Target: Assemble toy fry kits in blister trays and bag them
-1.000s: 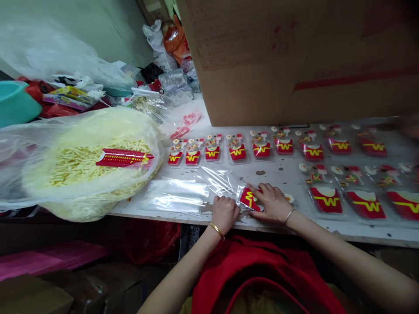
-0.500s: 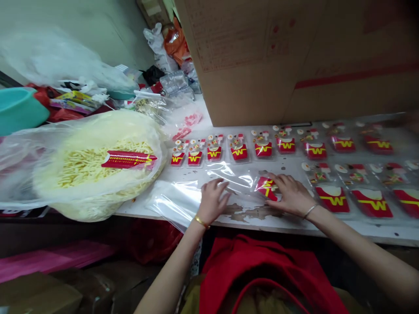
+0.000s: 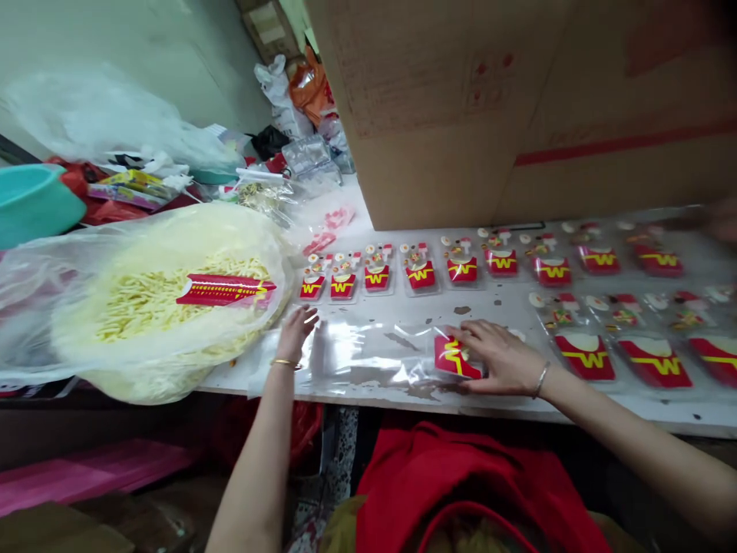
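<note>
My right hand [image 3: 500,357] grips a clear pack with a red fries carton marked in yellow [image 3: 452,357] near the front of the table, its fingers along the top and its thumb below. A shiny sheet of clear plastic film [image 3: 368,349] stretches left from this pack. At the film's left end is my left hand [image 3: 295,338], fingers apart and touching or just over the film. Beside it lies a big clear bag [image 3: 74,326] full of pale yellow fry-shaped pieces [image 3: 143,307], with a stack of red fries cartons [image 3: 222,289] on top.
Several finished-looking packs [image 3: 420,273] stand in a row behind my hands, and larger-looking ones [image 3: 584,353] lie at the right. A tall cardboard box [image 3: 437,169] rises behind them. A turquoise basin [image 3: 34,203] is far left. At the right edge another person's hand [image 3: 722,219] is blurred.
My left hand has moved left along the film to the bag's side, and the film now lies straighter. My right hand and its pack have shifted slightly left and turned a little.
</note>
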Available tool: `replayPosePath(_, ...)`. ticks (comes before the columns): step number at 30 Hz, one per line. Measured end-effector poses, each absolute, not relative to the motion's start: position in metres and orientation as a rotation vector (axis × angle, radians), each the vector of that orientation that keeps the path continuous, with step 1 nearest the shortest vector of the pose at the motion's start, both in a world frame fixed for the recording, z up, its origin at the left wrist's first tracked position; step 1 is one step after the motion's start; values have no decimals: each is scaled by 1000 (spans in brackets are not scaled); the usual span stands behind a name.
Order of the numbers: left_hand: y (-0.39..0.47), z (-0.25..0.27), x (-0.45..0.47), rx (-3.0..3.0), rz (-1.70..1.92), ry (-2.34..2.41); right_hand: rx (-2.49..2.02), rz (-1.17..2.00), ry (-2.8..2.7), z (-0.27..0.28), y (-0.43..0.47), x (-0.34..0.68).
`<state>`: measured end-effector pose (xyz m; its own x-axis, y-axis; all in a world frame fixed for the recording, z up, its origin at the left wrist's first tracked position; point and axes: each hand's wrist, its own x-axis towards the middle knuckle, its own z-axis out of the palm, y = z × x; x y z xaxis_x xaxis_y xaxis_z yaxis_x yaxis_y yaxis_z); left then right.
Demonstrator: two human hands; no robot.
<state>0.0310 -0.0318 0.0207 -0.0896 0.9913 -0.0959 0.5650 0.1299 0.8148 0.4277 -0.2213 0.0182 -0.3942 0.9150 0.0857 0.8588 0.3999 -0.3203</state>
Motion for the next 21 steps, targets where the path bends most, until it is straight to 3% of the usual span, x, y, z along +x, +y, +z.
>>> replayPosePath(5,-42,71,30,1864,896,1494,-1405,517,-2615,2,-222,435)
replayPosePath(9,-101,68,115,2290,364,920,-1359,443,-2661,-3,-221,432)
replayPosePath(13,-133,33,191,2560,53,419,-1675,243,-2284,-11,-242,435)
replayPosePath(21,-105,18,227,2794,-133,286,-2035,367,-1379,-54,-277,434)
